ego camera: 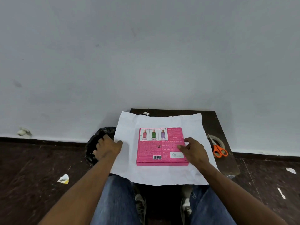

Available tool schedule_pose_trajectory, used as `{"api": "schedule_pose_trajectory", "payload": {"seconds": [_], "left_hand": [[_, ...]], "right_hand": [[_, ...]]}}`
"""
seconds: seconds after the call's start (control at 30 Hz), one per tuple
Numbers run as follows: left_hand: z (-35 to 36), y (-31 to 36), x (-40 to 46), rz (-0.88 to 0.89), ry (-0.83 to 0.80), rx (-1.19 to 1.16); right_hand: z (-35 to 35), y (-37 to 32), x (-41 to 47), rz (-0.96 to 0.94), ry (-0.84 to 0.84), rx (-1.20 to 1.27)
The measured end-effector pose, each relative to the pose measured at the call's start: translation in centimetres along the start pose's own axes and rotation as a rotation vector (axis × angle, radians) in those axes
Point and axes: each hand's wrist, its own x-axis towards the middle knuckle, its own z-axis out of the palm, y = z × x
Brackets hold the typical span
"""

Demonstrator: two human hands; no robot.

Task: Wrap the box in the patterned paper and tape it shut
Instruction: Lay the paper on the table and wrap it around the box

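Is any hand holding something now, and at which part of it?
The left hand pinches the paper at its left edge. The right hand rests on the pink box near its right edge, gripping nothing.

The small print on the pink box (160, 146) is too blurred to read, the right hand (194, 151) covers its right edge, the scissors (219, 149) hide part of the tape roll (218, 141) beside the box, and the paper's (129, 132) patterned side faces down unseen.

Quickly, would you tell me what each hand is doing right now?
Left hand: grips the left edge of the paper.
Right hand: open, fingers resting on the pink box.
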Motion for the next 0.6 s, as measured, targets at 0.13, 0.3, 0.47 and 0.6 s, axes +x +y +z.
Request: {"api": "schedule_pose_trajectory", "payload": {"seconds": [0.13,0.3,0.47,0.6], "left_hand": [[-2.0,-1.7,1.7,-0.035,-0.249,-0.376],[-5.2,1.1,-0.5,0.259,-0.339,-0.444],[-4.3,5.5,-3.3,0.450,-0.427,-0.334],[-1.1,7.5,-4.6,0.497,-0.376,-0.235]], "right_hand": [[0.0,0.1,0.0,-0.005,0.002,-0.005],[-0.1,0.0,-0.1,0.000,-0.005,-0.011],[-0.2,-0.4,-0.4,0.014,-0.009,-0.009],[-0.1,-0.4,-0.6,0.029,-0.024,-0.023]]}}
